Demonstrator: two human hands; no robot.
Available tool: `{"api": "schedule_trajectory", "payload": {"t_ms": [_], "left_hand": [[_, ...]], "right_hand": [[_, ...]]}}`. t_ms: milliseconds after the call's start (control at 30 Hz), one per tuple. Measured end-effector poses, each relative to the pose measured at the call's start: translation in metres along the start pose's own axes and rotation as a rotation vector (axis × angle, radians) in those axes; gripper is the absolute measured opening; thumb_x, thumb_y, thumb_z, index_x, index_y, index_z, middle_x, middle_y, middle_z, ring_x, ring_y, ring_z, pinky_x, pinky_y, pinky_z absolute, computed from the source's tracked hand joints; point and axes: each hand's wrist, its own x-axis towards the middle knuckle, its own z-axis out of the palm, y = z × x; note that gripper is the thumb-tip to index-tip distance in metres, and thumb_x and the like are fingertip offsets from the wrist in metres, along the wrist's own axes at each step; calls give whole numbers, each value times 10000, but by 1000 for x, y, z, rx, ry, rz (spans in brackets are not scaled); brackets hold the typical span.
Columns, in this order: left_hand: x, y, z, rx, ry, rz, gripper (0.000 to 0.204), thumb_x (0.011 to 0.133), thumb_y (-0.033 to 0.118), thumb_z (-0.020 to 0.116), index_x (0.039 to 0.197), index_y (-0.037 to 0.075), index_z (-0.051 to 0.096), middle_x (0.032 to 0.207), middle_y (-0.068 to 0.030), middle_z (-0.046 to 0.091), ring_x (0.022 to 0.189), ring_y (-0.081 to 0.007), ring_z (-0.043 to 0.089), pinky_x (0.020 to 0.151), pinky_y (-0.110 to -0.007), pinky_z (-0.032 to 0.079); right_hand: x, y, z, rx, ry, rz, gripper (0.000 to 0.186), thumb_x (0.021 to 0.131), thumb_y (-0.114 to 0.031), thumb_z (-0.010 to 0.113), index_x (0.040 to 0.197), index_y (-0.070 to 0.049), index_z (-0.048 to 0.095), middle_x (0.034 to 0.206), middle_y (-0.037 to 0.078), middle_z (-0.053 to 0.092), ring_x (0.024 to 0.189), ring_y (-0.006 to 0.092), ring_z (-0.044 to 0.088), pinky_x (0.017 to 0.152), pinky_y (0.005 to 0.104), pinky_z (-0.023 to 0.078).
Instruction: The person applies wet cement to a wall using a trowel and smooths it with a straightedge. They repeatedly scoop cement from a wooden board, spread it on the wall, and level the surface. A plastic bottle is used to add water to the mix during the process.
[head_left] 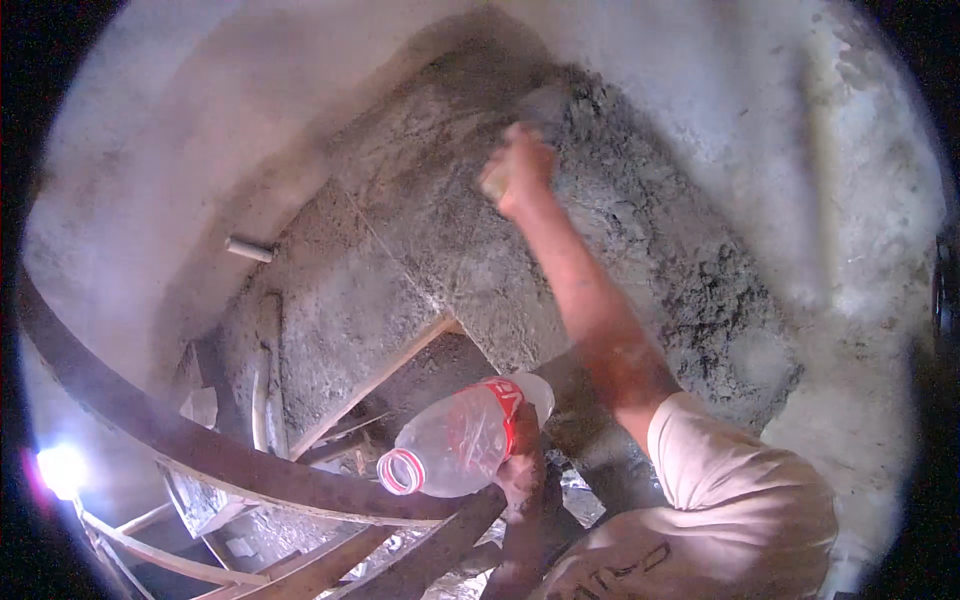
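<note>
My right hand point(525, 170) reaches out to the wet grey mortar point(440, 220) spread over the wall. It is closed around the pale handle of what looks like a trowel point(546, 102), whose grey blade lies against the mortar, smeared by motion. Lower down, my left hand point(522, 470) grips a clear plastic bottle point(455, 440) around its red label. The bottle lies tilted on its side, its uncapped mouth with a red-and-white ring pointing lower left. No liquid can be made out in it.
A short pipe stub point(249, 249) sticks out of the wall at left. A wooden strip point(375, 385) slants up to the mortar. A dark curved beam point(180, 430) and several timbers cross the lower left, near a bright lamp point(62, 471). Smoother plaster point(850, 200) borders the right.
</note>
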Motion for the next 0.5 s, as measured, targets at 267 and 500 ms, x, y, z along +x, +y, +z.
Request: {"api": "schedule_trajectory", "payload": {"t_ms": [267, 500], "left_hand": [[12, 2, 11, 34, -46, 18, 796, 994, 365, 708, 1606, 8, 345, 1629, -209, 389, 1497, -383, 370, 1204, -550, 371], [9, 12, 7, 39, -47, 20, 786, 1002, 357, 701, 1609, 8, 342, 1630, -209, 390, 1499, -375, 372, 1201, -546, 375]], "right_hand": [[-37, -31, -57, 10, 230, -98, 134, 1041, -229, 594, 1003, -136, 506, 748, 18, 478, 539, 177, 491, 446, 377, 421], [-148, -33, -43, -178, 144, -20, 147, 1018, -251, 609, 959, -144, 527, 714, 5, 471, 522, 150, 454, 413, 370, 388]]}}
